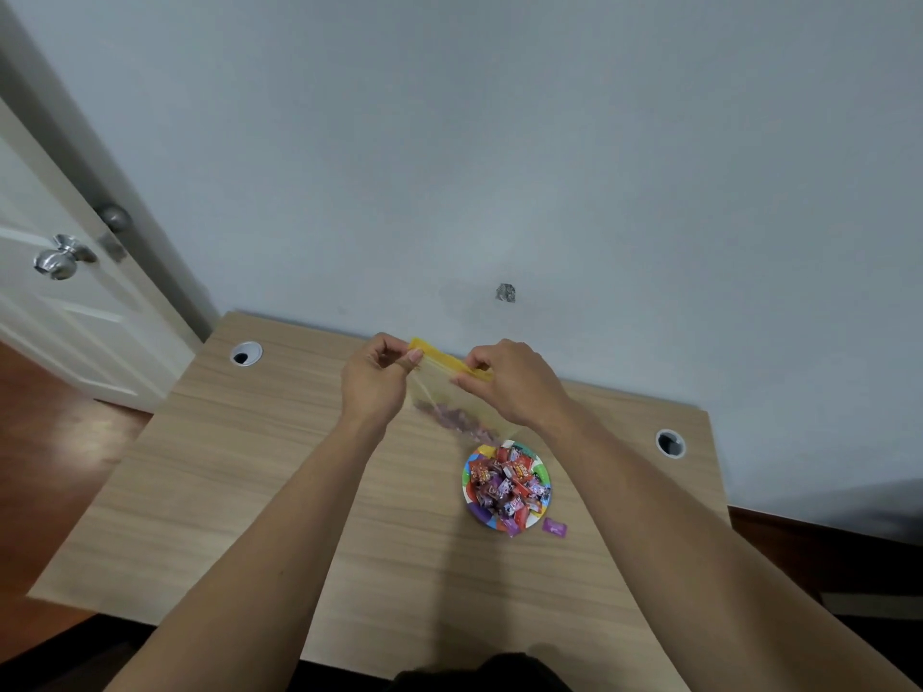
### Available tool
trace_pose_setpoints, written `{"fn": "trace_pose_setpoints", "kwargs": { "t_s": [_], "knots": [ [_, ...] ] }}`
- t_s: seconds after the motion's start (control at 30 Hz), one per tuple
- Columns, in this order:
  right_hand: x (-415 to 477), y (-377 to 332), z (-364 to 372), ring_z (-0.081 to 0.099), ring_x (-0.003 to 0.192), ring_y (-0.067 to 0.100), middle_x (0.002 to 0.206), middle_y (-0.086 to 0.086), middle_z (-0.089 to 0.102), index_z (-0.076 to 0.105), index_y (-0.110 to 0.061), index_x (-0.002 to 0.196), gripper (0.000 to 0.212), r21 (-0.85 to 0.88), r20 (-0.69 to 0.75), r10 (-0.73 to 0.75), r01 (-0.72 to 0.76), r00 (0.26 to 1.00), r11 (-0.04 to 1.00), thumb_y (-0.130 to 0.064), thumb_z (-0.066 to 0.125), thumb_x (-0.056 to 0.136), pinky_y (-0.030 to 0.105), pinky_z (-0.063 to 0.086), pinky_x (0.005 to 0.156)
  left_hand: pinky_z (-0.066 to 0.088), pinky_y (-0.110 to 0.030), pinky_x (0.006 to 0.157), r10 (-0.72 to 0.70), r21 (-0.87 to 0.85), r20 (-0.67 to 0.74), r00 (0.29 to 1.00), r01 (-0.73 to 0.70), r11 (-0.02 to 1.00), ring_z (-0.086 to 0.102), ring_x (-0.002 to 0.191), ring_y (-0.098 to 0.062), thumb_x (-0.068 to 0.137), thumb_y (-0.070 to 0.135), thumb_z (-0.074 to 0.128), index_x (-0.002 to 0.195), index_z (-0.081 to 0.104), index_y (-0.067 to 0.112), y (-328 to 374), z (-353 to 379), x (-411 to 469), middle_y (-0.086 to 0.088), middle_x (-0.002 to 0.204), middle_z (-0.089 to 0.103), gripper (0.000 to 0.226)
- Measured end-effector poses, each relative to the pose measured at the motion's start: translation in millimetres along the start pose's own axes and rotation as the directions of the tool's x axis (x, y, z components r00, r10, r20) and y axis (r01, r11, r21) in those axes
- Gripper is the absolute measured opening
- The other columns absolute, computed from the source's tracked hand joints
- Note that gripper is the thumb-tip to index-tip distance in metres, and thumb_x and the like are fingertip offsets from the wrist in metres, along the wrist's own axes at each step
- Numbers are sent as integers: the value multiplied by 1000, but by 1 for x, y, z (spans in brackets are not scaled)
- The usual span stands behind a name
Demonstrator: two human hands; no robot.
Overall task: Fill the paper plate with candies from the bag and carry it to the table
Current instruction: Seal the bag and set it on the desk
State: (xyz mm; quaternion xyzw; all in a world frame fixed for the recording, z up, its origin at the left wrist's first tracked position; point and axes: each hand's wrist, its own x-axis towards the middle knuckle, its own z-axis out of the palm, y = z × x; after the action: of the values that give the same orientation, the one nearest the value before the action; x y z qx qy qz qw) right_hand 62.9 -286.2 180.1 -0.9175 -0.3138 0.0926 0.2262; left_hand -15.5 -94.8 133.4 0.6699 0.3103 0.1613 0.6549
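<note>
The clear bag (452,392) is pinched at its yellow zip strip by both hands — left hand (374,379), right hand (509,384) — above the desk (249,467). The paper plate (507,486) is heaped with candies (504,484) just below the bag; one purple candy (554,526) is seen beside it.

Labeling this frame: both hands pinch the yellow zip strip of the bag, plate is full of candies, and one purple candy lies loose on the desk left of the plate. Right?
One thing is off: the loose purple candy lies right of the plate, near its lower edge, as the head view shows. The rest holds: the left hand and right hand pinch the bag at its yellow zip strip, and the plate is full.
</note>
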Motion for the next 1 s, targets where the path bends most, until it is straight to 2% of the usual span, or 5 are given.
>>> {"fn": "trace_pose_setpoints", "kwargs": {
  "t_s": [0.33, 0.6, 0.8, 0.9, 1.0],
  "knots": [
    [-9, 15, -3, 64, 96, 21, 102, 2, 70, 78, -24, 105, 38, 3, 31, 10, -10, 999, 1000, -60, 67, 97, 42, 54, 83, 46, -20, 74, -69, -14, -115, 991, 68, 998, 60, 90, -17, 99, 12, 78, 78, 68, 21, 3, -36, 23, -8, 94, 69, 25],
    [-13, 22, 1, 62, 85, 12, 93, -6, 68, 77, -25, 91, 38, -13, 15, -33, 33, 999, 999, -63, 69, 94, 32, 43, 70, 43, -18, 74, -98, 9, -152, 984, 101, 995, 59, 79, -4, 100, 17, 77, 76, 67, 24, -9, -63, 30, -4, 95, 72, 27],
    [-8, 25, 16, 63, 83, 16, 82, -8, 65, 74, -25, 87, 40, -55, 36, -53, 55, 998, 997, -63, 66, 96, 38, 53, 71, 46, -36, 91, -136, 70, -33, 990, 138, 988, 63, 92, -13, 99, 24, 79, 84, 73, 25, -24, -85, 29, -3, 104, 75, 16],
    [-11, 29, 35, 65, 81, 16, 79, -13, 67, 72, -28, 89, 31, -16, 66, -48, 49, 997, 999, -57, 67, 98, 38, 54, 70, 46, -32, 85, -145, 133, 11, 989, 142, 981, 63, 86, -9, 100, 22, 79, 86, 77, 22, -37, -96, 26, 2, 95, 73, 14],
    [-16, 29, 58, 69, 89, 20, 94, -8, 78, 76, -28, 99, 25, -5, 101, -39, 40, 994, 999, -51, 67, 101, 35, 50, 71, 45, -25, 74, -162, 172, -21, 987, 163, 971, 61, 66, 7, 102, 16, 76, 97, 81, 13, -53, -103, 23, 14, 76, 73, 8]
  ]
}}
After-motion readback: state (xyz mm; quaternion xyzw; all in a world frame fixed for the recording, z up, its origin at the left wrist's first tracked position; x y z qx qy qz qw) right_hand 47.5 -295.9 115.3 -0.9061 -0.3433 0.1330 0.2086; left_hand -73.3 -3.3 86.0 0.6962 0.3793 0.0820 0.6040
